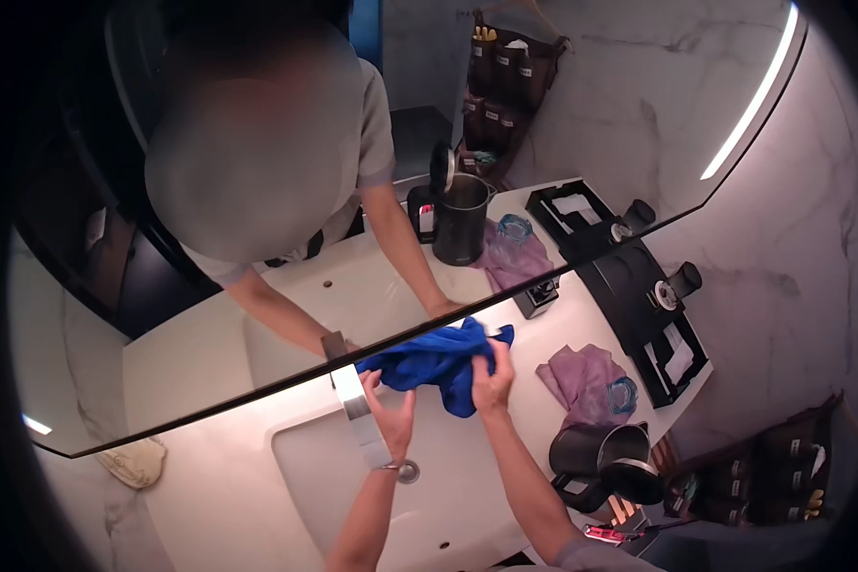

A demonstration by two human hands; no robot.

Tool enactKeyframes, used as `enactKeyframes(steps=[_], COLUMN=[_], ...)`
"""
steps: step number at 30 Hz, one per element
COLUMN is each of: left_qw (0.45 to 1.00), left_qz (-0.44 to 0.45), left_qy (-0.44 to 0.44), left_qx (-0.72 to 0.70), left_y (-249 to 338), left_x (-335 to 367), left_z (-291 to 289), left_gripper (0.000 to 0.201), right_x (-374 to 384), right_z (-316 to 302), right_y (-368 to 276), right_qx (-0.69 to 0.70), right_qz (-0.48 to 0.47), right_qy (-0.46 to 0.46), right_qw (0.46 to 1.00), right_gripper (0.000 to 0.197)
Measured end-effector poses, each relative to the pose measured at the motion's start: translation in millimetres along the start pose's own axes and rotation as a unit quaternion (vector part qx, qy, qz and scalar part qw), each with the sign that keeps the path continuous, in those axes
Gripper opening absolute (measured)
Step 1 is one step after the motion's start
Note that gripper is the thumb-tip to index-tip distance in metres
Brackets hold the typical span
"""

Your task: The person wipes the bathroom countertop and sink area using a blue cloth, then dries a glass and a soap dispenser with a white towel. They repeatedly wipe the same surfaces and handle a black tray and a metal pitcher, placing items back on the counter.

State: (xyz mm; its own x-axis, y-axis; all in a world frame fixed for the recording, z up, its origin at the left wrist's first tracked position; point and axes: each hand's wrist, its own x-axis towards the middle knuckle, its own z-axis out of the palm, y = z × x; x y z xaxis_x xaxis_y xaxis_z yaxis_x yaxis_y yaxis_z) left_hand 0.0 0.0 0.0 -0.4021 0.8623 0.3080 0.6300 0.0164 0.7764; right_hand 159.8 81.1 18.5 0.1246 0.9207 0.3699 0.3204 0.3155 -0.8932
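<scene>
A blue cloth (429, 357) hangs bunched above the back of the white sink (334, 477), just under the mirror's lower edge. My right hand (492, 383) has its fingers closed on the right part of the cloth, and a loose fold droops beside it. My left hand (392, 426) is raised over the sink next to the metal faucet (353, 396). Its thumb stands apart from the fingers, and the fingertips come close to the cloth's left end; whether they touch it I cannot tell.
Right of the sink, a purple cloth (577, 377) bears a blue-tinted glass (622, 395). Nearer stands a black kettle (582, 453) with its lid up. A black tray (634, 310) lines the counter's right side. The mirror (543, 114) overhangs the back; a dark hanging organizer (767, 472) is far right.
</scene>
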Motion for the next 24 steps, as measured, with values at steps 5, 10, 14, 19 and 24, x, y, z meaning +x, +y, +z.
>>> enactKeyframes(steps=[5, 10, 14, 19, 24], left_qw=[0.992, 0.992, 0.972, 0.984, 0.981], left_qz=[0.079, 0.071, 0.114, 0.083, 0.080], left_qy=[0.065, -0.034, -0.077, -0.063, -0.028], left_qx=[-0.078, -0.097, -0.193, -0.148, -0.175], left_y=[65, 65, 75, 61, 65], left_x=[-29, -85, -143, -196, -200], left_z=[0, -4, -38, -115, -133], left_gripper=[0.056, 0.051, 0.037, 0.029, 0.028], right_x=[36, 25, -11, 29, -6], right_z=[-12, 5, -19, -21, 67], right_y=[12, 61, 24, -65, -165], right_qx=[-0.072, -0.403, -0.049, 0.216, -0.032], right_qz=[-0.004, -0.094, 0.095, 0.078, -0.215], right_qy=[0.166, -0.059, 0.040, 0.233, 0.077], right_qw=[0.983, 0.908, 0.993, 0.945, 0.973], right_gripper=[0.042, 0.045, 0.045, 0.045, 0.047])
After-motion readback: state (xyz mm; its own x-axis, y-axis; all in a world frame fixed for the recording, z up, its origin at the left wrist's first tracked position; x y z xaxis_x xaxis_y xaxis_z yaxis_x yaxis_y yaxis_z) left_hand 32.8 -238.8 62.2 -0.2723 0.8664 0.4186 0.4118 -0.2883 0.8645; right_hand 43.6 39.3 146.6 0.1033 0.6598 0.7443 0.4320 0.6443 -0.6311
